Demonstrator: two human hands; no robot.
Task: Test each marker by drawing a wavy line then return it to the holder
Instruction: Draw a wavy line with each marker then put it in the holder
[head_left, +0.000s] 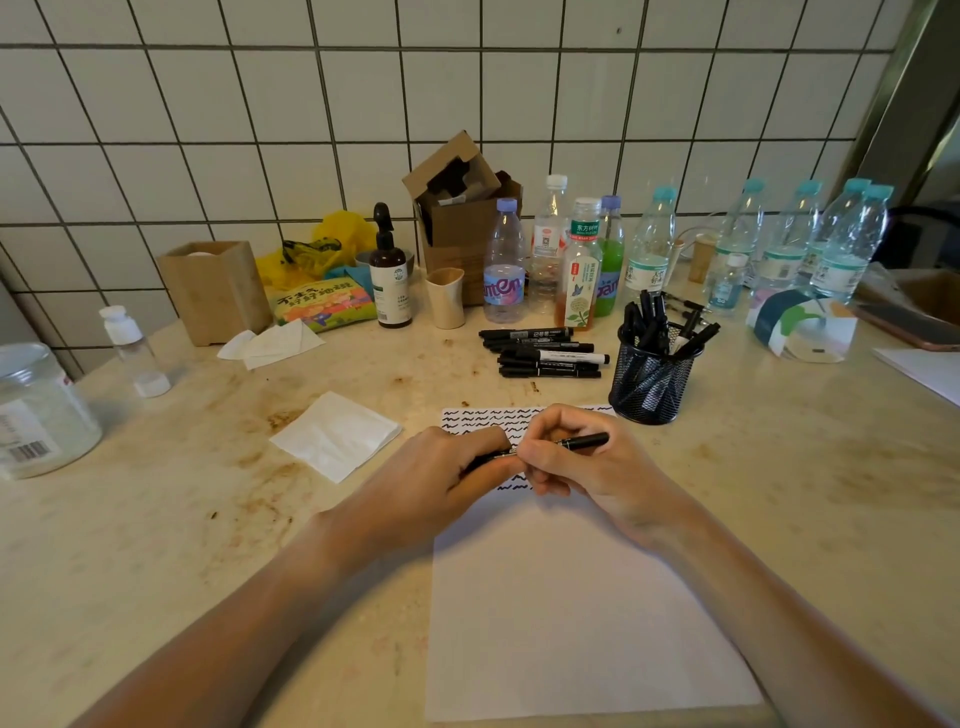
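Observation:
Both hands hold one black marker (584, 441) level over the top of a white paper sheet (571, 613). My right hand (582, 462) grips the barrel, whose end sticks out to the right. My left hand (447, 467) closes around the marker's left end, which is hidden by the fingers. Rows of black wavy lines (483, 415) run across the paper's upper edge. The black mesh holder (652, 379) stands just beyond the paper at the right, holding several markers. A pile of loose black markers (545, 356) lies left of the holder.
A folded white napkin (337, 434) lies left of the paper. Several plastic bottles (649, 249), a brown pump bottle (389, 280), a beige cup (447, 299) and cardboard boxes (462, 208) line the tiled wall. A clear jar (36, 410) sits far left.

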